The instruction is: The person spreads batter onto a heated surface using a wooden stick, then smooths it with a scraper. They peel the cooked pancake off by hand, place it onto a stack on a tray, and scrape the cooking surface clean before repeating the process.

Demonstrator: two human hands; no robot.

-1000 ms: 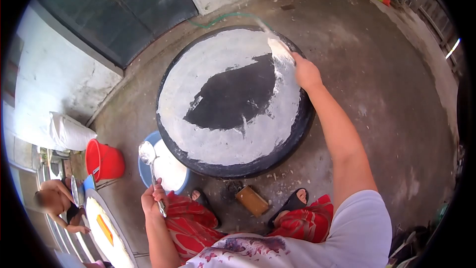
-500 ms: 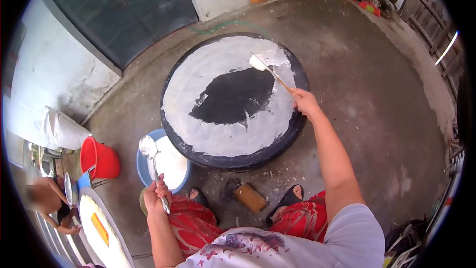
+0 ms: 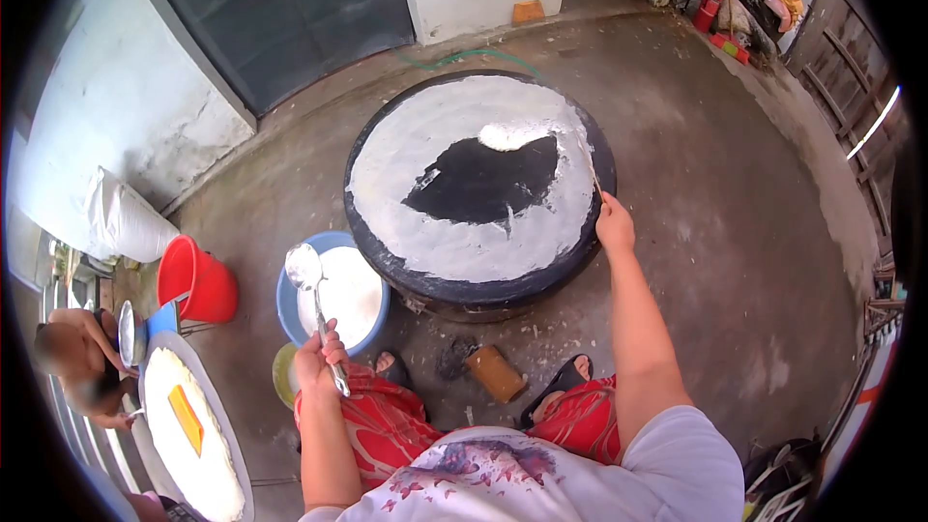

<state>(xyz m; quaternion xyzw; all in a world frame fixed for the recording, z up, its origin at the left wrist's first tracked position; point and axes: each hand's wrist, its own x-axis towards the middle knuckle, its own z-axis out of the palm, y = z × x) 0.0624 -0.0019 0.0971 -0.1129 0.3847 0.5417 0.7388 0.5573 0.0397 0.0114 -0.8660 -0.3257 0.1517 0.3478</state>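
Note:
A large round black griddle [image 3: 594,256] carries a ring of white batter [image 3: 416,135], with a dark bare patch in the middle. My right hand [image 3: 616,223] is closed on the handle of a thin spreader [image 3: 587,155] at the griddle's right edge; its blade lies edge-on and is hard to make out. A fresh white smear lies above the bare patch. My left hand [image 3: 322,360] grips a metal ladle [image 3: 305,266], bowl up, over a blue basin [image 3: 383,314] of white batter.
At the left stand a red bucket [image 3: 210,285], a white sack [image 3: 130,217] and a round tray [image 3: 242,464] with white food and an orange piece. Another person [image 3: 82,358] is beside it. A brick [image 3: 496,373] lies between my feet.
My right hand has swung the spreader from the batter's top right to the griddle's right edge. The white lump has become a wider smear. The whole view has shifted slightly.

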